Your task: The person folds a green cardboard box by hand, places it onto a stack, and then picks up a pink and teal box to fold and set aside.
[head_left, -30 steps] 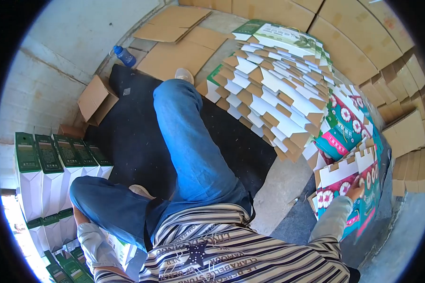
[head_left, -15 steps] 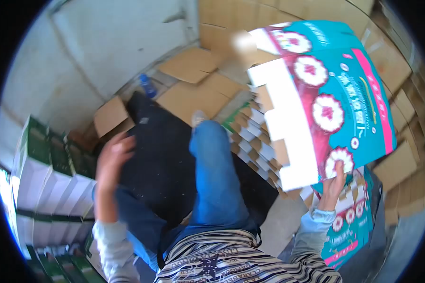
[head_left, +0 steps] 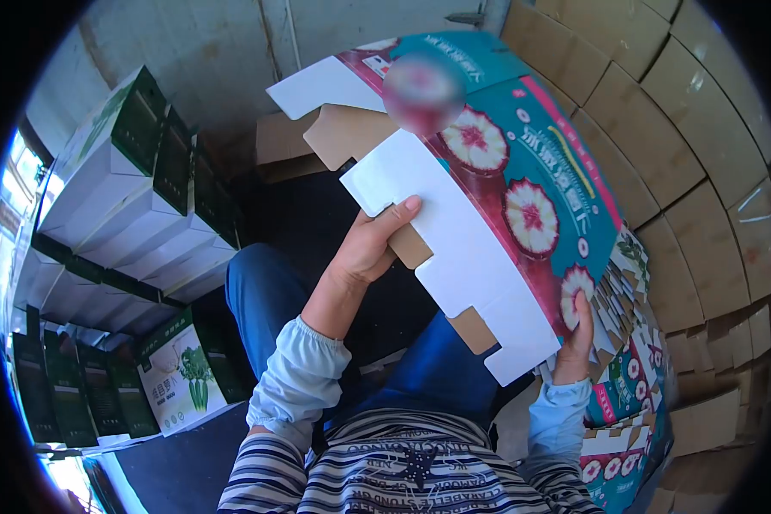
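A flattened gift carton (head_left: 544, 184), teal and dark red with printed slices of radish-like fruit and white flaps, is held tilted in front of me. My left hand (head_left: 368, 244) pinches a notched flap on its near left edge, thumb on top and fingers hidden beneath. At the lower right corner, my right hand (head_left: 576, 343) grips the carton with the thumb on the print. Beyond my right forearm stand more teal printed cartons (head_left: 612, 398), partly covered by the one I hold.
White and green boxes (head_left: 120, 206) are stacked on the left, one showing a green vegetable picture (head_left: 188, 377). Brown cardboard boxes (head_left: 634, 111) form a wall on the right. A dark mat (head_left: 287, 214) lies on the floor, with a brown carton (head_left: 283, 141) behind it.
My left hand has come from the left side and taken hold of the carton's flap. The carton has moved left and nearer the middle of my view, which has turned too.
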Demonstrator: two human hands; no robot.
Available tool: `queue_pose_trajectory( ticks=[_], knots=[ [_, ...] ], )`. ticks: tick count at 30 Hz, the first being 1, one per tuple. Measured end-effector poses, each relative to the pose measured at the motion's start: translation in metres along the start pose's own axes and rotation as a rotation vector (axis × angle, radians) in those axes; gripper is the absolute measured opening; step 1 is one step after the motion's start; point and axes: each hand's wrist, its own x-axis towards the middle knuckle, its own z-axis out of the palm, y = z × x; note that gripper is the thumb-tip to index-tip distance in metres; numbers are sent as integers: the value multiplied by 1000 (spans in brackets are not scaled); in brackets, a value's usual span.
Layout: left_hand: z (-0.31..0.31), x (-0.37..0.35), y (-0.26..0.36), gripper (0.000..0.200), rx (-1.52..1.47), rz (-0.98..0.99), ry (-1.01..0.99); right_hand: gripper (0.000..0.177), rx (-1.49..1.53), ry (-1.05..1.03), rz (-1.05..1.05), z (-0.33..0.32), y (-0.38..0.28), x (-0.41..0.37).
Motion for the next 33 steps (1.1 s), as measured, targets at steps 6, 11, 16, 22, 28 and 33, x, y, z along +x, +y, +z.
queue_pose_trajectory(
  ticks=[6,11,16,22,28,33],
  knots=[
    [0,0,-2,41,29,-3,118,45,3,-71,-30,3,-2,3],
    [-11,3,-15,41,-10,-47,147,46,19,-62,-32,6,-5,2],
    [-24,-1,-34,41,-131,-40,141,39,35,-87,-32,15,-1,1],
    [2,-26,-33,54,-206,6,10,38,63,-126,24,13,-23,5],
    [2,-32,-47,47,-98,87,179,39,104,-141,111,11,-21,8],
    [13,-26,-45,29,-51,123,298,39,49,-162,114,14,-28,8]
  ],
)
